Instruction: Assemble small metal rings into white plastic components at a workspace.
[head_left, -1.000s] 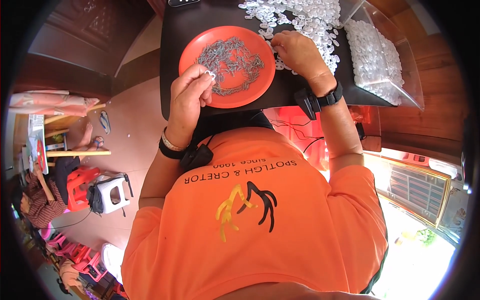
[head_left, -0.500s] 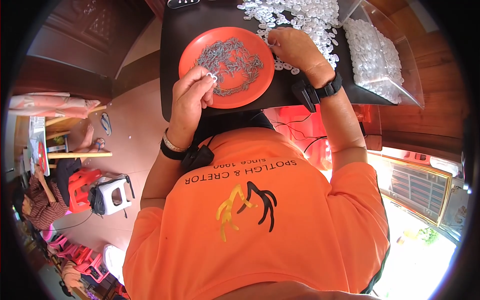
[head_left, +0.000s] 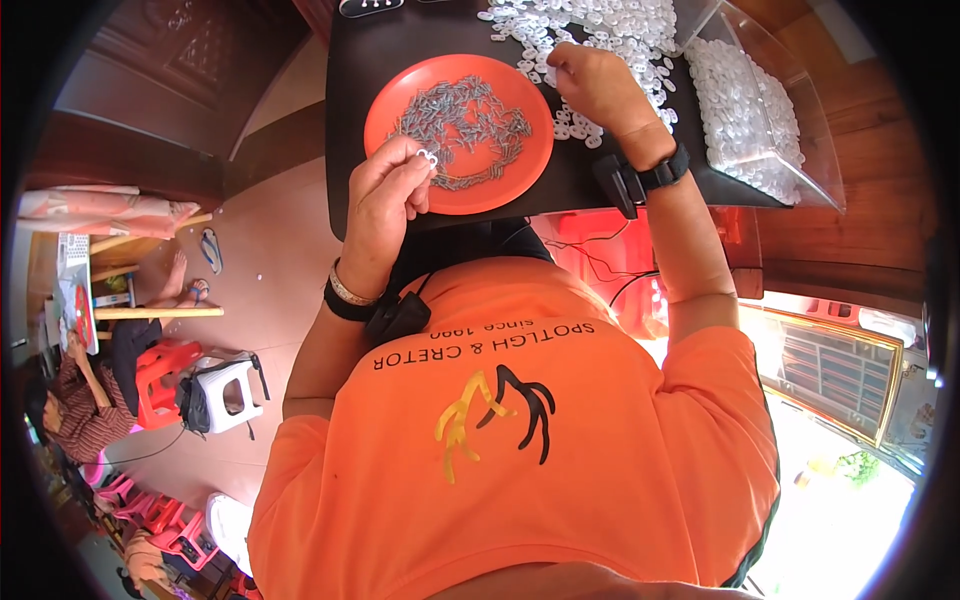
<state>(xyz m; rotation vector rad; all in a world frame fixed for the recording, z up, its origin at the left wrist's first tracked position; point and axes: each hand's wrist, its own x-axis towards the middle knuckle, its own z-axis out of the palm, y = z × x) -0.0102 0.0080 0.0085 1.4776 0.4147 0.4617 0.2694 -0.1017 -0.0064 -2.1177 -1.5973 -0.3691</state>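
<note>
My left hand (head_left: 385, 190) pinches a small white plastic piece with holes (head_left: 427, 159) between thumb and fingertips, above the near left part of a round orange-red plate (head_left: 535, 165). Many small grey screws (head_left: 450, 110) lie on the plate, spread in a loose ring. To the plate's right, my right hand (head_left: 608, 95) is closed with curled fingers at the edge of a scattered heap of white oval pieces (head_left: 620, 25). Whatever its fingertips hold, if anything, is too small to make out.
The dark table (head_left: 350, 110) carries a clear bin (head_left: 765, 135) full of white pieces at the right. A black strip with white pieces (head_left: 370, 6) lies at the far left edge. Another person (head_left: 90, 400) sits at a table on the left, near red and white stools (head_left: 225, 392).
My right hand has shifted right, away from the plate's rim, towards the white pieces. My left hand keeps its pinch on the white piece, nearly still.
</note>
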